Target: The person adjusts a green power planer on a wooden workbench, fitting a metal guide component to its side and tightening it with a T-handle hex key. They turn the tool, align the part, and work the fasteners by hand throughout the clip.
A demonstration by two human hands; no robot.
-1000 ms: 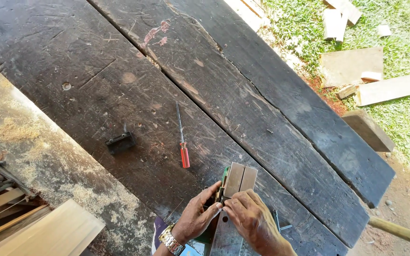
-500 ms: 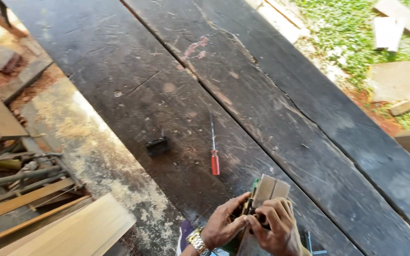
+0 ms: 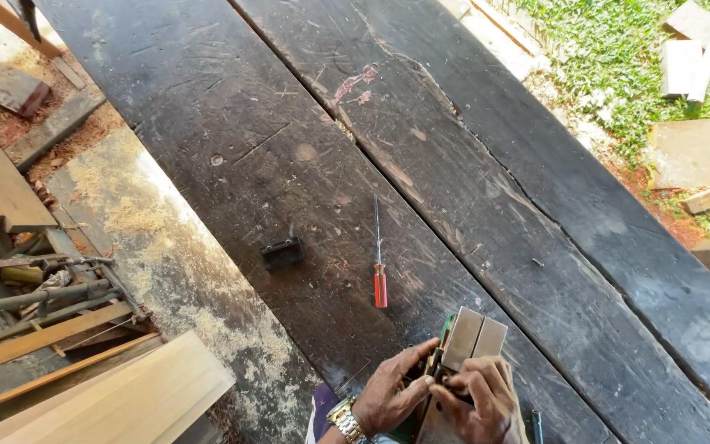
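Observation:
A grey metal tool body, flat-faced like a power planer turned over, lies at the near edge of a dark scratched workbench. My left hand, with a wristwatch, grips its left side, fingertips at a narrow slot. Over the near end of the tool, my right hand presses down with curled fingers. A red-handled screwdriver lies on the bench just beyond the tool, untouched. A small black part sits to the left of the screwdriver.
A sawdust-covered slab runs along the bench's left side. Pale boards and metal bars lie at lower left. Wood offcuts rest on grass at upper right. A dark pen-like item is by my right hand.
The view has shifted, so the bench and tools sit further right and lower in frame. Both hands stay on the metal tool; the screwdriver and black part have not moved.

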